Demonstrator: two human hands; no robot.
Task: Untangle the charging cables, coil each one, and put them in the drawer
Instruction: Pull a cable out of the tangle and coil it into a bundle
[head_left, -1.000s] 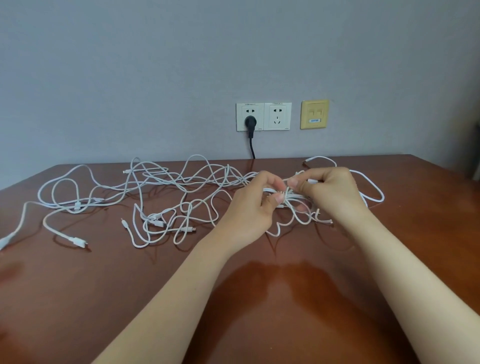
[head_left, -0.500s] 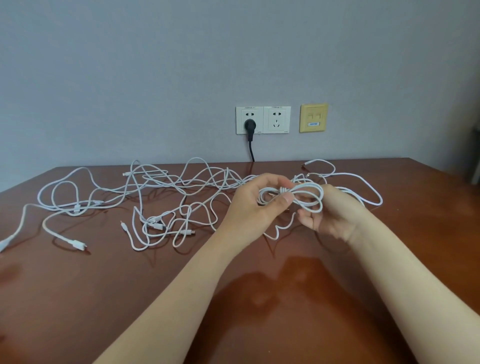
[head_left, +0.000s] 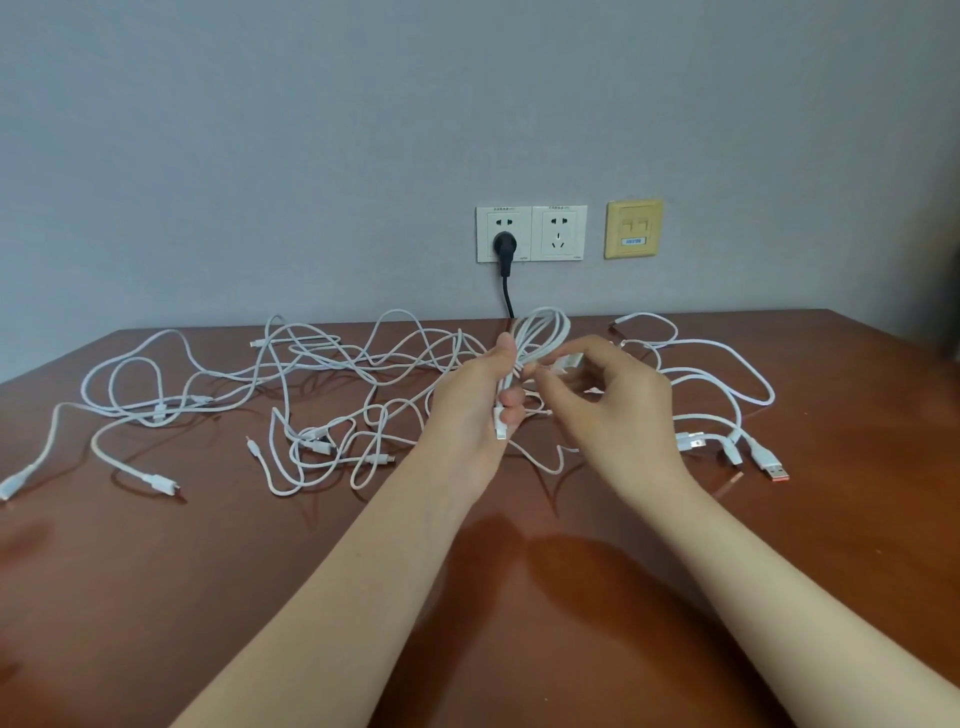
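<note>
My left hand (head_left: 475, 402) grips a small coil of white cable (head_left: 543, 332) upright above the table, with loops standing out over the fingers and a plug end hanging below the fist. My right hand (head_left: 605, 397) is beside it, thumb and fingertips pinching the cable's loose end near the coil. A tangle of white charging cables (head_left: 322, 384) sprawls across the table to the left. More white cables (head_left: 722, 374) loop on the right, ending in a cluster of USB plugs (head_left: 748, 452). No drawer is in view.
The brown wooden table (head_left: 156, 597) runs up to a grey wall. On the wall are a double socket (head_left: 531, 234) with a black plug and cord in it, and a yellow data outlet (head_left: 634, 228). A loose connector (head_left: 10, 486) lies at the table's left edge.
The coil has turned from lying sideways between both hands to standing upright in my left hand. My right hand let go of the loops and now pinches the loose end.
</note>
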